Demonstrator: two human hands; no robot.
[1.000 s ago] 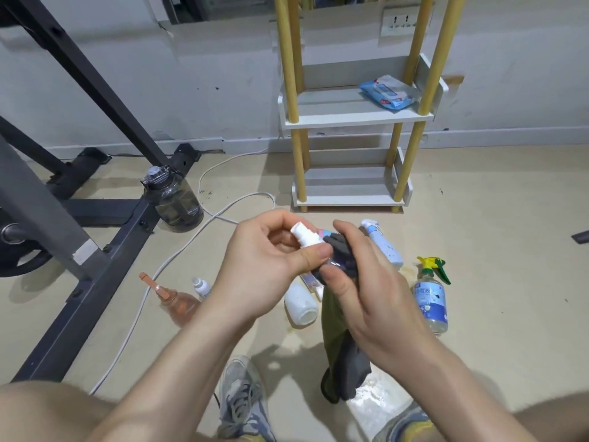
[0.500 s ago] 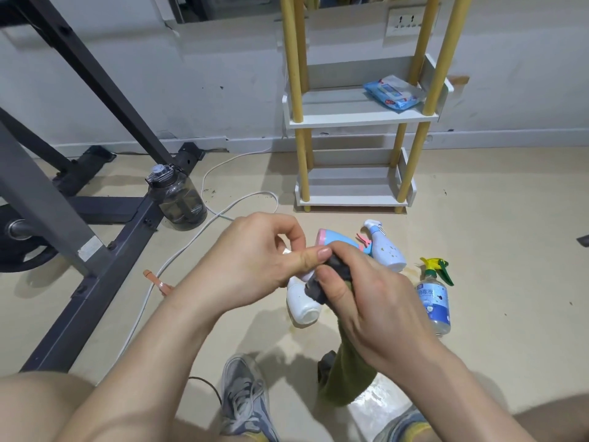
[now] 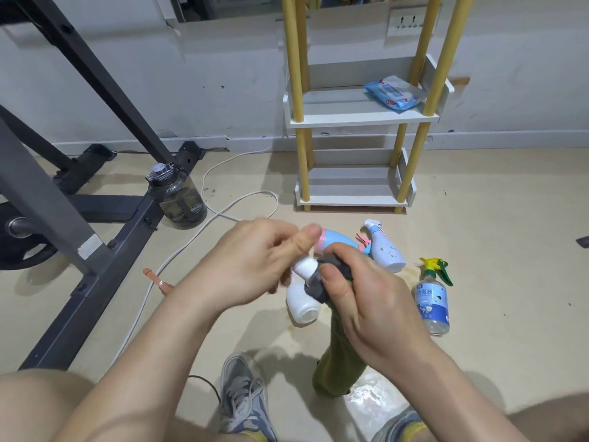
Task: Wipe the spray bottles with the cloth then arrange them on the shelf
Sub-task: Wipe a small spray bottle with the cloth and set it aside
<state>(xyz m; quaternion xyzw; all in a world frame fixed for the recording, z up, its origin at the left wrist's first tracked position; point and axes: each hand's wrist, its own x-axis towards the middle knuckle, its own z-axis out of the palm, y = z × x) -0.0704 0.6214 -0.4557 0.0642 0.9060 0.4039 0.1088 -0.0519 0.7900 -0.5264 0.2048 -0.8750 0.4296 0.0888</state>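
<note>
Pinching a small white spray bottle (image 3: 303, 268) at its capped end between the thumb and curled fingers of the left hand (image 3: 255, 266), a little blurred. Clamping the right hand (image 3: 366, 301) round a cloth (image 3: 338, 355), dark grey up top where wrapped about the bottle's body, olive green below, hanging down to a wet, shiny patch of the floor (image 3: 494, 224). Held in mid-air between the knees, well short of the shelf (image 3: 357, 119). Lying on the beige floor just behind the hands: a white bottle (image 3: 302, 311) with its base toward the camera, a blue and pink bottle (image 3: 338, 243), and beside that a pale blue spray bottle (image 3: 387, 252) with a white trigger. Farther right, a clear spray bottle (image 3: 432, 301) with a blue label and a yellow-green trigger. Peeking out past the left wrist, the tip of an orange bottle (image 3: 159, 282). Standing against the grey wall, a white shelf on yellow posts, bearing only a blue wipes packet (image 3: 395, 94) on its upper tier. To the left, a dark gym frame (image 3: 95, 250), a smoky water jug (image 3: 178, 199) beside it, and a white cable (image 3: 223, 215) looping across the floor. At the bottom edge, a grey shoe (image 3: 242, 397).
</note>
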